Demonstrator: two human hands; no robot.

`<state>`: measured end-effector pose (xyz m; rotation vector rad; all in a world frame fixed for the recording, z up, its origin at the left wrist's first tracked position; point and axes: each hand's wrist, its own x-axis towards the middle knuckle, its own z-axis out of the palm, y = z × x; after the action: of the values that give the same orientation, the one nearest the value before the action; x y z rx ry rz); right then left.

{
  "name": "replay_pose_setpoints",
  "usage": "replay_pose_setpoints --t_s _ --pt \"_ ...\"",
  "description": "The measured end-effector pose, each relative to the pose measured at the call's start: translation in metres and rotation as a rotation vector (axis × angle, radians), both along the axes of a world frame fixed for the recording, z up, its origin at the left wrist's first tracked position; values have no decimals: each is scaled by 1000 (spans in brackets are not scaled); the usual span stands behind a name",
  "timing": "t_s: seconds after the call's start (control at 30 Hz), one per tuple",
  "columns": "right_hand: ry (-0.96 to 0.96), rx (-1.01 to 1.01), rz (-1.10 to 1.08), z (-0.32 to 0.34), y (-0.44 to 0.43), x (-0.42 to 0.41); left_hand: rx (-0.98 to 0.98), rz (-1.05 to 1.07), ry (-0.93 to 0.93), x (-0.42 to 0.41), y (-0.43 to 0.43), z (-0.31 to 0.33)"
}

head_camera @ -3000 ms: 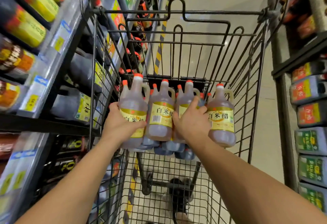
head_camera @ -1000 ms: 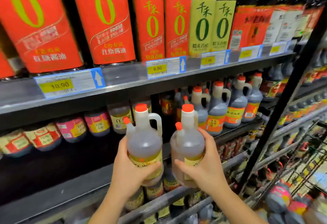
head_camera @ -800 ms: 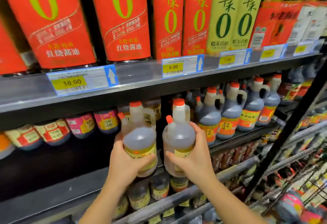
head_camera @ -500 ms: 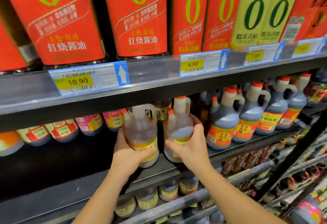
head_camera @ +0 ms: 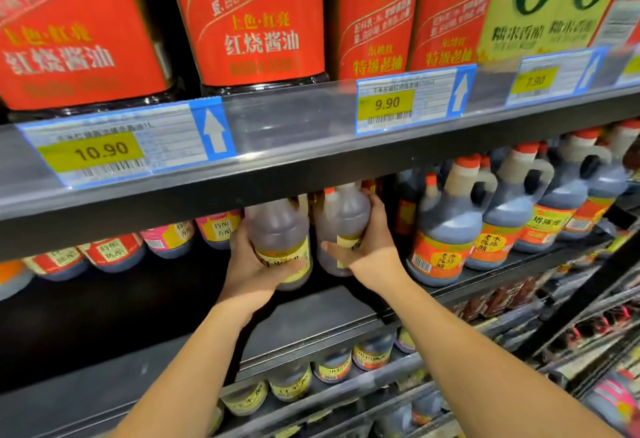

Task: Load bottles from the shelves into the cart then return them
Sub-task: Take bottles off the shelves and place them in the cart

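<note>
Pale bottles (head_camera: pixel 278 237) sit gripped in both hands' fingers (head_camera: pixel 375 216).

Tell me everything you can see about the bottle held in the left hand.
The pale vinegar bottle is a clear plastic jug of pale brownish liquid with a yellow label low on its body. It stands roughly upright, its top hidden behind the shelf edge. The left hand wraps its lower body, just left of the other held bottle.

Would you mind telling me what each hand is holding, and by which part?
Each holds a pale vinegar jug by its lower body: left hand around one, right hand around the other.
</note>
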<state>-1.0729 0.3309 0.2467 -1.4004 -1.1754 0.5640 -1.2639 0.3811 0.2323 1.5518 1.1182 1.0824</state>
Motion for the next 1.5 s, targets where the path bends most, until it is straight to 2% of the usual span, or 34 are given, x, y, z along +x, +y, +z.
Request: replay_pose_setpoints --t_s 0.63,0.8,0.9,1.03,1.23,1.4,1.5 --pt "-92 -80 -68 1 15 4 19 -21 38 15 12 -1" --pt "-51 -116 -70 7 5 2 66 63 26 20 -1 4" --pt "-141 -50 -90 3 -24 3 93 108 -10 15 -22 -1" --pt "-269 -21 -96 -3 -72 4 169 162 102 5 -59 -10" --pt "-212 22 -140 -7 -145 23 195 -63 51 40 -118 -8" --pt "-210 25 -305 -18 -205 70 188 -299 57 106 -159 -8" --pt "-197 -41 -421 -34 -242 109 150 -437 82 156 -183 -15"
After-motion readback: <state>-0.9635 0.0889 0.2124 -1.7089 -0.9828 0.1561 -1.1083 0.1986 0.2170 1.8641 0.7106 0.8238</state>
